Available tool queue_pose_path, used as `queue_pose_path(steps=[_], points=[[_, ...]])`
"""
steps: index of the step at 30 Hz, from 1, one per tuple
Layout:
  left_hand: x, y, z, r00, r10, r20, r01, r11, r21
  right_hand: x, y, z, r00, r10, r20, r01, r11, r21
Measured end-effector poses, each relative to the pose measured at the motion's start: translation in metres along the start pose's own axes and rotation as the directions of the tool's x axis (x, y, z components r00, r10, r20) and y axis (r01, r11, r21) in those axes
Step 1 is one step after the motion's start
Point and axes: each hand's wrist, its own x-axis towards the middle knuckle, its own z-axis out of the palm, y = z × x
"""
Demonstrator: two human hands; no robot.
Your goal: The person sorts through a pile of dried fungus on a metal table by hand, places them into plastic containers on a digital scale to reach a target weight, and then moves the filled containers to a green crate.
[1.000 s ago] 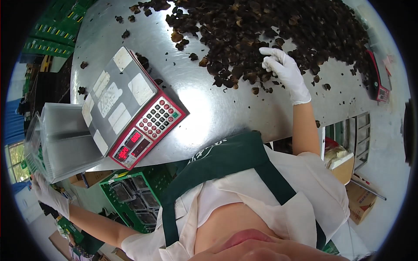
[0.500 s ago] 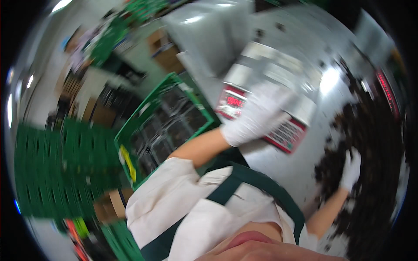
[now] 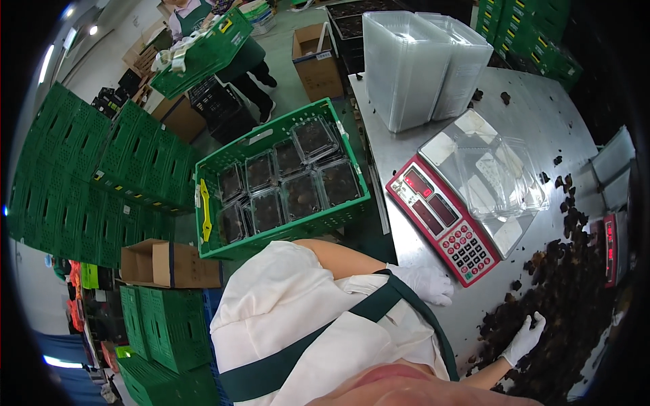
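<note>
My left hand point(image 3: 426, 283), in a white glove, is at the table edge beside the near corner of a red-and-white digital scale point(image 3: 441, 233). Its fingers are loosely bent, with nothing seen in them. On the scale's plate rests a clear plastic clamshell box point(image 3: 497, 176), lid spread open, apparently with nothing inside. Also gloved, my right hand point(image 3: 523, 342) reaches over a heap of dark brown, crinkled pieces point(image 3: 562, 284) that look like wood ear fungus. Its thumb and finger stand apart; the other fingers are partly hidden.
Left of the table, a green crate point(image 3: 284, 233) holds several filled clear boxes point(image 3: 301, 193). Tall stacks of clear containers point(image 3: 406, 74) stand behind the scale. Green crates point(image 3: 74, 183) pile up at far left. A co-worker point(image 3: 193, 17) carries another green crate point(image 3: 203, 57). A second scale point(image 3: 611, 250) sits at right.
My left hand has drawn back from above the scale to the table edge, leaving the clear box on the plate. My right hand stays at the dark heap. The view has turned.
</note>
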Motion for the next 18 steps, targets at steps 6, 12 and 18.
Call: queue_pose_path(steps=[6,12,18], points=[[0.014,0.002,-0.012,1.000,-0.024,0.018,0.024,0.999,0.049,-0.012,-0.009,-0.027,0.998,0.052,-0.022,-0.048,0.990,0.134],[0.010,-0.005,-0.011,0.998,-0.068,0.012,0.070,0.984,-0.166,-0.023,-0.118,-0.056,0.903,0.428,0.034,-0.317,0.611,0.726],[0.021,0.000,-0.009,0.998,-0.068,0.011,0.068,0.994,-0.086,-0.053,-0.098,-0.055,0.907,0.393,0.149,-0.229,0.165,0.959]])
